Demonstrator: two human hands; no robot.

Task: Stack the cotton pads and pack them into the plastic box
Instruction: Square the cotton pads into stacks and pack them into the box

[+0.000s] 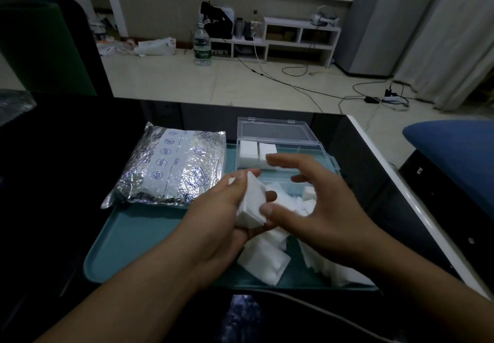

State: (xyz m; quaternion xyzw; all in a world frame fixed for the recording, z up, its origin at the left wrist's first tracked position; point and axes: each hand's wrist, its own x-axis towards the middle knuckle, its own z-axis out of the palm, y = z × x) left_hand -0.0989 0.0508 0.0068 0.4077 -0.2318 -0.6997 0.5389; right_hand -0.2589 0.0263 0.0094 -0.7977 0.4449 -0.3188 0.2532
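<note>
The person's left hand is gripping a stack of cotton pads above the teal tray, fingers curled around it. The right hand is hovering beside it, fingers loosely spread, thumb touching the stack's edge. The foil pouch is showing "Date:". The plastic box is lying open, holding two pad stacks; loose pads are lying on the tray.

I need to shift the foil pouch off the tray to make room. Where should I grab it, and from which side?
Probably by the flat sealed strip at the foil pouch's near-left corner, coming from the left over the teal tray. The middle bulges, and both hands and the plastic box crowd its right.
</note>
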